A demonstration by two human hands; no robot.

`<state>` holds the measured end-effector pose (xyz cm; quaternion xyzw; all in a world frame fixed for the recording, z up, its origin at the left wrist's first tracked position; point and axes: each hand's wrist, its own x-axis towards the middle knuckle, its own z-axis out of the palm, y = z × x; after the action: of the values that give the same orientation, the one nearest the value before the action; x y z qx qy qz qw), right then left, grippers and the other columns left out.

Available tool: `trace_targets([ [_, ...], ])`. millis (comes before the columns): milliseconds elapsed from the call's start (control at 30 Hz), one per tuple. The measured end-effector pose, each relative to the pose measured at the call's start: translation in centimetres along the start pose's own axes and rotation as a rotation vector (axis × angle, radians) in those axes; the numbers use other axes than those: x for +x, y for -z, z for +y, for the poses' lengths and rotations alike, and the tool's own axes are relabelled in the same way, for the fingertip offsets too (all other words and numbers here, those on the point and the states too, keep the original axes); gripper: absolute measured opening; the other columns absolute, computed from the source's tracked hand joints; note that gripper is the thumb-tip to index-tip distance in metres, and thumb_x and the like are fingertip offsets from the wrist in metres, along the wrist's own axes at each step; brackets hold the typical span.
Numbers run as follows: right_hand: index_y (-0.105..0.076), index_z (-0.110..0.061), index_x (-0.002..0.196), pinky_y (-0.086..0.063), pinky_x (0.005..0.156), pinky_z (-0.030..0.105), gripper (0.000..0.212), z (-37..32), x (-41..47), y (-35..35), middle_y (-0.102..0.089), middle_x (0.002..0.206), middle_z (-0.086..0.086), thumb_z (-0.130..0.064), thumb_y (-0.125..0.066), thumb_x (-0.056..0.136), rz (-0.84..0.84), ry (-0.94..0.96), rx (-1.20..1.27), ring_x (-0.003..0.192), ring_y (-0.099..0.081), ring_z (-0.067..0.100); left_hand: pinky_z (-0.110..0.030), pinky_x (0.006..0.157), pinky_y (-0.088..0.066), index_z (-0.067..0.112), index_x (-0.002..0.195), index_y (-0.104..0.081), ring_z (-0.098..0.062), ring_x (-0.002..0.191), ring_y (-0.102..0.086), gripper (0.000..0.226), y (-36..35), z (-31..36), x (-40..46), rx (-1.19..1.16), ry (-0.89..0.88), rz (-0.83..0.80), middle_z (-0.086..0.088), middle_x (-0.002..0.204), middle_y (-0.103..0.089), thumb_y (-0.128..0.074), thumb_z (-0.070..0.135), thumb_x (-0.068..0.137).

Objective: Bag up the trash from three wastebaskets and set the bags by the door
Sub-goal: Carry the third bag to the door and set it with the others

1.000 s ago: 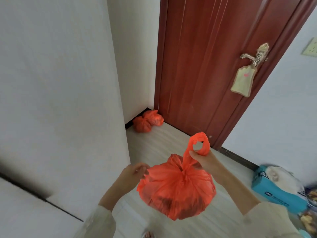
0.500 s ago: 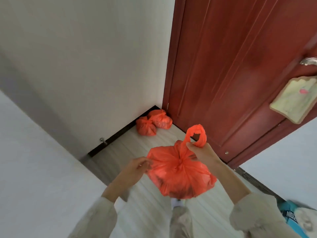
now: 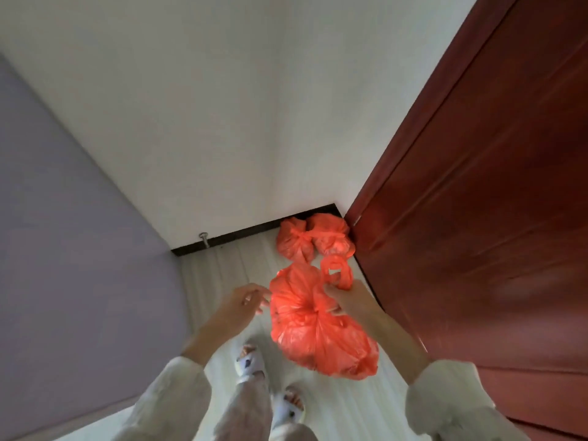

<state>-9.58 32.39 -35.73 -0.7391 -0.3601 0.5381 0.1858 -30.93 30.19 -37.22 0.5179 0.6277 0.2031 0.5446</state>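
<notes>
A full, tied orange trash bag (image 3: 318, 326) hangs in the air in front of me. My right hand (image 3: 348, 299) grips it at the knot, with the looped handles (image 3: 337, 272) sticking up past my fingers. My left hand (image 3: 241, 305) is just left of the bag with fingers loosely spread, its fingertips at the bag's edge; it holds nothing. Two more tied orange bags (image 3: 313, 238) lie on the floor in the corner, against the red-brown door (image 3: 477, 202) and the wall's dark baseboard.
A white wall (image 3: 206, 122) faces me and a grey panel (image 3: 63, 249) stands close on the left. A metal door stop (image 3: 205, 240) sticks up by the baseboard. Pale wood floor (image 3: 222, 268) lies between my slippered feet (image 3: 270, 383) and the bags.
I have stepped closer to the corner and look more steeply down. The held bag has moved forward and lower toward the two bags. My left hand has come slightly off it.
</notes>
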Motion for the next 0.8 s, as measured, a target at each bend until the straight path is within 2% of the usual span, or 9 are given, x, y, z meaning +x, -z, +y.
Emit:
trace_targets([
  [100, -0.055, 0.006, 0.114, -0.055, 0.081, 0.052, 0.042, -2.1, 5.2, -0.9, -0.062, 0.078, 0.007, -0.021, -0.066, 0.083, -0.055, -0.036, -0.006, 0.060, -0.062, 0.021, -0.004, 0.050, -0.043, 0.030, 0.077, -0.056, 0.008, 0.052, -0.058, 0.035, 1.5, -0.6, 4.2, -0.016, 0.071, 0.055, 0.007, 0.074, -0.061, -0.037, 0.007, 0.093],
  [200, -0.053, 0.004, 0.116, -0.056, 0.057, 0.032, 0.037, -3.8, 10.1, -2.1, -0.059, 0.087, 0.012, -0.014, -0.062, 0.086, -0.130, -0.140, 0.029, 0.055, -0.059, 0.018, -0.005, 0.052, -0.044, 0.026, 0.082, -0.057, -0.005, 0.064, -0.059, 0.030, 3.2, -1.1, 8.4, -0.017, 0.115, 0.081, 0.007, 0.076, -0.061, -0.037, 0.008, 0.094],
  [267, -0.052, -0.002, 0.109, -0.051, 0.044, 0.023, 0.023, -4.8, 12.7, -2.7, -0.055, 0.077, 0.010, -0.009, -0.059, 0.088, -0.163, -0.245, 0.097, 0.045, -0.059, 0.015, -0.004, 0.052, -0.044, 0.020, 0.086, -0.059, -0.004, 0.063, -0.058, 0.027, 4.1, -1.6, 11.1, -0.030, 0.159, 0.083, 0.007, 0.075, -0.060, -0.037, 0.007, 0.094],
  [333, -0.053, -0.002, 0.104, -0.052, 0.049, 0.024, 0.018, -5.7, 15.8, -3.4, -0.052, 0.068, 0.008, -0.008, -0.059, 0.088, -0.166, -0.314, 0.141, 0.051, -0.058, 0.017, -0.004, 0.051, -0.044, 0.012, 0.095, -0.061, 0.004, 0.053, -0.059, 0.024, 4.9, -2.2, 14.0, -0.037, 0.200, 0.089, 0.005, 0.074, -0.060, -0.038, 0.008, 0.094],
  [400, -0.058, 0.002, 0.110, -0.055, 0.049, 0.024, 0.026, -6.3, 19.3, -4.5, -0.059, 0.076, 0.012, -0.010, -0.060, 0.087, -0.168, -0.342, 0.170, 0.063, -0.060, 0.022, -0.005, 0.052, -0.044, 0.008, 0.099, -0.062, 0.009, 0.051, -0.058, 0.024, 5.6, -3.1, 17.0, -0.036, 0.238, 0.087, -0.001, 0.078, -0.062, -0.039, 0.010, 0.094],
  [500, -0.057, 0.001, 0.116, -0.054, 0.051, 0.023, 0.033, -6.6, 24.6, -7.3, -0.062, 0.101, 0.020, -0.012, -0.061, 0.086, -0.187, -0.405, 0.257, 0.076, -0.062, 0.027, -0.026, 0.069, -0.051, 0.009, 0.097, -0.064, 0.001, 0.061, -0.060, 0.025, 6.1, -5.3, 21.0, 0.011, 0.304, 0.066, 0.002, 0.077, -0.064, -0.041, 0.017, 0.092],
  [567, -0.056, -0.003, 0.113, -0.055, 0.050, 0.022, 0.028, -6.5, 27.8, -9.5, -0.060, 0.101, 0.019, -0.011, -0.058, 0.087, -0.209, -0.456, 0.343, 0.076, -0.061, 0.026, -0.034, 0.077, -0.052, 0.016, 0.091, -0.063, 0.002, 0.061, -0.060, 0.033, 6.2, -6.8, 23.1, 0.020, 0.343, 0.052, 0.008, 0.073, -0.063, -0.040, 0.037, 0.080],
  [633, -0.054, -0.007, 0.109, -0.055, 0.047, 0.020, 0.021, -5.9, 31.5, -11.6, -0.061, 0.094, 0.014, -0.009, -0.055, 0.088, -0.235, -0.503, 0.430, 0.076, -0.060, 0.025, -0.035, 0.079, -0.051, 0.017, 0.094, -0.063, -0.013, 0.072, -0.062, 0.056, 6.2, -8.8, 25.6, 0.009, 0.362, 0.069, 0.002, 0.079, -0.064, -0.031, 0.054, 0.066],
  [800, -0.059, -0.011, 0.091, -0.056, 0.048, 0.019, 0.007, -2.1, 41.2, -16.8, -0.065, 0.078, 0.007, -0.009, -0.052, 0.090, -0.270, -0.598, 0.526, 0.075, -0.060, 0.022, -0.036, 0.083, -0.048, 0.016, 0.098, -0.062, -0.028, 0.090, -0.064, 0.023, 5.1, -15.6, 32.9, -0.048, 0.473, 0.161, -0.006, 0.090, -0.066, -0.041, 0.017, 0.090],
])
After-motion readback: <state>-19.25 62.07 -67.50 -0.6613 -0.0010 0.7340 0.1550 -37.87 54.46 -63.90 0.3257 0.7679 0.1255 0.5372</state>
